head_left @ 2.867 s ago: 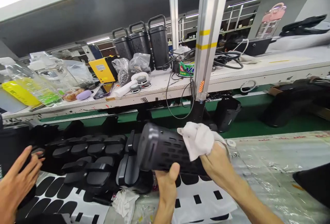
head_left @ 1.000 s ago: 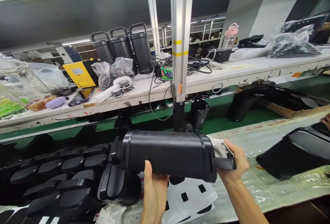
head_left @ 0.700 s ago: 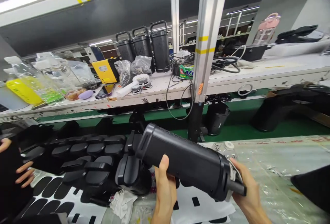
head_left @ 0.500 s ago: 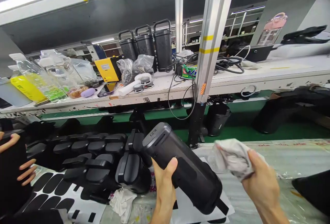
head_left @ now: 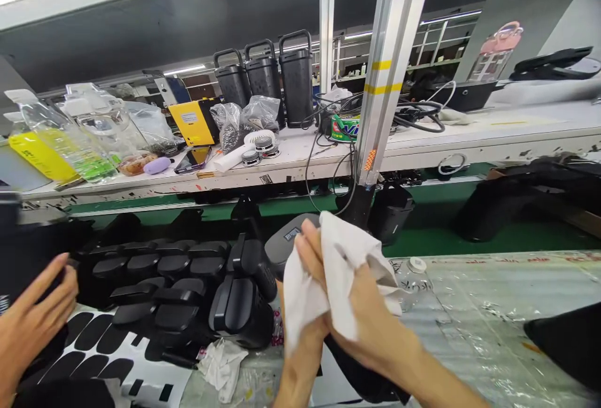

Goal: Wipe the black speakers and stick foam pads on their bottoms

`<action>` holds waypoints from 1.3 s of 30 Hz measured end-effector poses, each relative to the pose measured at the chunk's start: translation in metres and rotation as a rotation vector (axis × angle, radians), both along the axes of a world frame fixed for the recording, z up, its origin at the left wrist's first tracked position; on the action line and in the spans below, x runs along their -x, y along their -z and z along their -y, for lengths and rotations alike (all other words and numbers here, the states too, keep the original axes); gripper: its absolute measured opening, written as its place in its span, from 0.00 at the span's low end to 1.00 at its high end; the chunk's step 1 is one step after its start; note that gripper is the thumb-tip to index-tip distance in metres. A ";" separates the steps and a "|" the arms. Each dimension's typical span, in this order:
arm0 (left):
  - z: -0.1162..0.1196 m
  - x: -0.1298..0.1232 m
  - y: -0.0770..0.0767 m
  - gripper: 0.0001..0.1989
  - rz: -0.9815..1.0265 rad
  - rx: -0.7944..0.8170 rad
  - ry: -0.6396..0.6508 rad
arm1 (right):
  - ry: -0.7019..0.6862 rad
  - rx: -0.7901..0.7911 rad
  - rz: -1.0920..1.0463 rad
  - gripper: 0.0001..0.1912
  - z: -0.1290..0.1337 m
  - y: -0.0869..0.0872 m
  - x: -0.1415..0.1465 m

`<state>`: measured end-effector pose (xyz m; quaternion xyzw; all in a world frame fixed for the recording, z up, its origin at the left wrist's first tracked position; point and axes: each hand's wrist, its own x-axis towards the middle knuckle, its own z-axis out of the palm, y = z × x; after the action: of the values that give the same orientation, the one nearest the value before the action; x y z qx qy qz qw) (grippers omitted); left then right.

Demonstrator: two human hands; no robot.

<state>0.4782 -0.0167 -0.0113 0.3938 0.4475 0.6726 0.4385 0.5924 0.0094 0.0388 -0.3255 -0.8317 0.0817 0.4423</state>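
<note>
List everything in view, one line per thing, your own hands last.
Speaker housing: one, black, under the cloth.
Cloth: one, white, over the housing.
Black caps: many, in rows, left.
Crumpled wipe: one, white, front.
Handled speakers: three, black, back shelf.
Yellow box: one, shelf.
Bottles: several, clear, shelf left.
Co-worker's hand: one, far left.
Left hand: under the cloth, grip hidden.
Right hand: presses the cloth.

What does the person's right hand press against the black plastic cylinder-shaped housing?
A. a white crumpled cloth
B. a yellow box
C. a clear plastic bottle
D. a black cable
A: the right hand holds a white crumpled cloth draped over the black plastic cylinder-shaped housing, covering most of it.
</note>
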 end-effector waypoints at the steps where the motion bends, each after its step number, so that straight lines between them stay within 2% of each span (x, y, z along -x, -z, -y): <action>1: 0.001 0.000 -0.003 0.35 0.022 0.006 0.011 | 0.004 0.088 -0.077 0.30 -0.004 -0.002 -0.002; 3: 0.003 -0.002 -0.008 0.40 0.113 0.036 0.048 | 0.040 0.415 -0.325 0.25 -0.017 -0.005 -0.008; 5: 0.007 -0.003 -0.012 0.41 0.245 0.099 0.101 | 0.011 0.719 -0.560 0.27 -0.027 -0.007 -0.014; 7: 0.009 -0.004 -0.016 0.44 0.352 0.151 0.151 | -0.079 0.849 -0.696 0.29 -0.030 -0.010 -0.017; 10: 0.008 -0.003 -0.022 0.48 0.432 0.166 0.207 | -0.143 0.804 -0.666 0.31 -0.025 -0.016 -0.016; 13: 0.005 -0.003 -0.027 0.48 0.421 0.152 0.251 | -0.070 0.708 -0.433 0.36 -0.019 -0.026 -0.014; 16: 0.004 -0.002 -0.028 0.48 0.369 0.135 0.291 | -0.031 0.631 -0.299 0.33 -0.018 -0.034 -0.012; 20: 0.003 0.000 -0.024 0.46 0.288 0.132 0.293 | -0.045 0.593 -0.294 0.29 -0.021 -0.041 -0.010; 25: 0.002 0.000 -0.019 0.47 0.268 0.133 0.314 | -0.042 0.554 -0.291 0.19 -0.024 -0.040 -0.008; 33: 0.000 0.001 -0.018 0.45 0.271 0.111 0.299 | -0.038 0.621 -0.317 0.21 -0.024 -0.039 -0.010; 36: -0.001 -0.007 -0.019 0.46 0.249 0.075 0.280 | -0.027 0.644 -0.323 0.24 -0.024 -0.038 -0.011; 39: 0.000 -0.015 -0.022 0.45 0.223 0.036 0.267 | -0.046 0.646 -0.321 0.23 -0.024 -0.037 -0.012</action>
<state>0.4936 -0.0164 0.0108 0.3645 0.3518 0.6398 0.5780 0.6042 0.0330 0.0761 -0.4127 -0.6900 0.4005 0.4396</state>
